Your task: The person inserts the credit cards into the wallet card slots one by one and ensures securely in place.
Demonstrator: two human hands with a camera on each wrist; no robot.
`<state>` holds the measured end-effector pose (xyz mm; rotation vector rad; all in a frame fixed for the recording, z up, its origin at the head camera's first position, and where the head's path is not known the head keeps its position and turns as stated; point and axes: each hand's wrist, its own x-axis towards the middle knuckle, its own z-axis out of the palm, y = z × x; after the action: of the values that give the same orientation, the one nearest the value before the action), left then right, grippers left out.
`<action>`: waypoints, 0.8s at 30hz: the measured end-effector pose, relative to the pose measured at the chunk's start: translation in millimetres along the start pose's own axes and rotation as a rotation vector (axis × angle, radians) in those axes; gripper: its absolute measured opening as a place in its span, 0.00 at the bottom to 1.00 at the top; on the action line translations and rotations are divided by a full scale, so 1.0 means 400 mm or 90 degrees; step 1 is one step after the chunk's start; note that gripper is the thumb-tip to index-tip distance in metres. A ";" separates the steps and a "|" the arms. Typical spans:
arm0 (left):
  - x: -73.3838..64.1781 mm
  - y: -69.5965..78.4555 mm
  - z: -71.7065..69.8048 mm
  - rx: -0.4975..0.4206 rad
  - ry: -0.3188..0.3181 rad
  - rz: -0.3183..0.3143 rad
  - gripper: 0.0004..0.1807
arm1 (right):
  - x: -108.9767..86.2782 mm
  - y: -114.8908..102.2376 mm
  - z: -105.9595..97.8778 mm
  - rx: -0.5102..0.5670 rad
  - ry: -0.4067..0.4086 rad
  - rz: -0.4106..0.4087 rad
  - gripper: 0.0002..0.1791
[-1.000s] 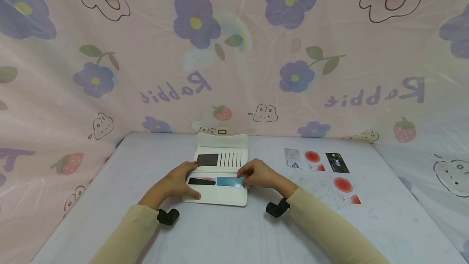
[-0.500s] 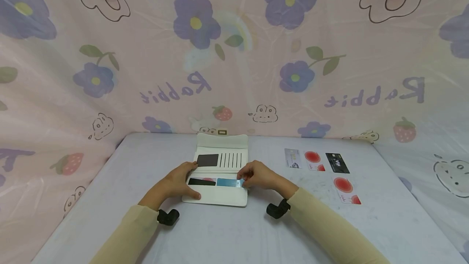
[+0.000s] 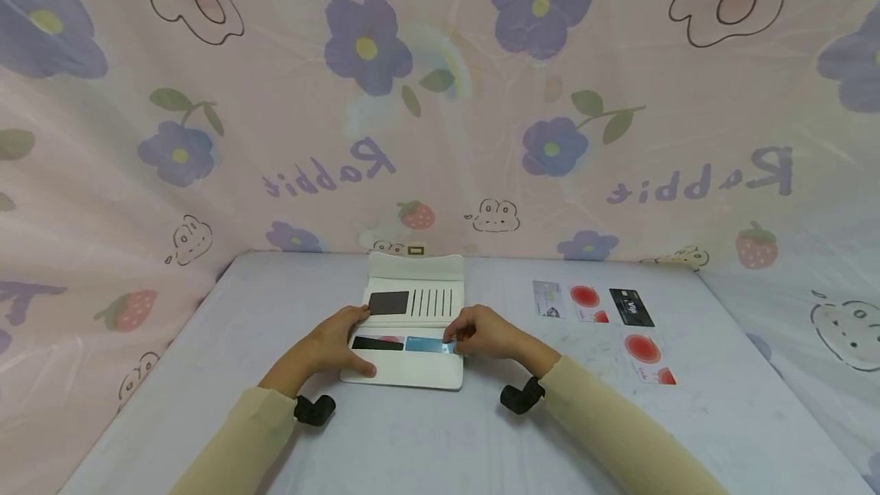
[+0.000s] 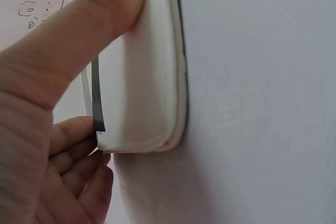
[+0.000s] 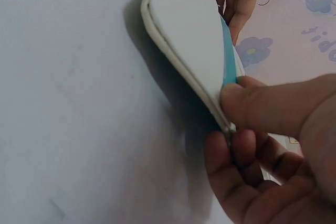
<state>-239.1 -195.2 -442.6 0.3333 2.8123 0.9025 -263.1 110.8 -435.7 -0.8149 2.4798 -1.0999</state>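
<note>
A white wallet lies unfolded on the table, its slotted panel at the back and a pocket in front. A blue card shows as a strip above the pocket's right half. My right hand pinches its right end; in the right wrist view the thumb presses the blue card at the pocket edge. My left hand grips the wallet's left side, thumb on the front panel, fingers at the edge. A black card sticks out of the pocket's left half, with a pink-and-white one behind it.
Right of the wallet lie a silver card, a white card with a red circle, a black VIP card and, nearer, another red-circle card. A patterned curtain hangs behind the white table.
The blue card's visible strip is slightly narrower than a second ago, lower in the pocket. Both hands have hardly moved, and the head view has shifted a little.
</note>
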 end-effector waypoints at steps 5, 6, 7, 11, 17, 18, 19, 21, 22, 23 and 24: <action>0.000 -0.001 0.001 -0.002 -0.001 -0.004 0.61 | -0.001 -0.003 -0.002 -0.008 -0.002 -0.009 0.09; 0.000 -0.001 0.001 -0.001 -0.001 -0.005 0.61 | -0.001 -0.003 -0.002 -0.010 -0.002 -0.008 0.09; 0.000 -0.001 0.002 -0.001 0.000 -0.005 0.61 | -0.002 -0.004 -0.002 -0.012 -0.001 -0.008 0.09; 0.000 -0.005 0.004 0.000 0.000 -0.002 0.62 | -0.006 -0.008 -0.002 -0.020 0.002 0.001 0.09; -0.003 -0.012 0.008 0.002 -0.002 0.011 0.62 | -0.017 -0.005 -0.004 -0.041 0.020 -0.020 0.10; -0.005 -0.013 0.008 0.003 -0.002 0.016 0.62 | -0.020 -0.002 -0.006 -0.044 0.026 -0.025 0.10; -0.007 -0.012 0.008 0.001 -0.001 0.021 0.62 | -0.024 0.001 -0.010 -0.046 0.033 -0.027 0.10; -0.013 -0.012 0.008 0.002 0.001 0.030 0.63 | -0.033 0.006 -0.019 -0.052 0.046 -0.028 0.10; -0.016 -0.012 0.008 0.003 0.002 0.034 0.63 | -0.038 0.008 -0.025 -0.055 0.053 -0.029 0.10; -0.018 -0.012 0.008 0.005 0.004 0.038 0.64 | -0.044 0.011 -0.032 -0.058 0.060 -0.030 0.10; -0.021 -0.012 0.008 0.009 0.007 0.042 0.64 | -0.049 0.015 -0.040 -0.062 0.066 -0.031 0.11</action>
<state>-231.2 -199.5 -447.3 0.4277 2.8339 0.9013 -257.6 135.3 -428.7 -0.8702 2.6306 -1.0698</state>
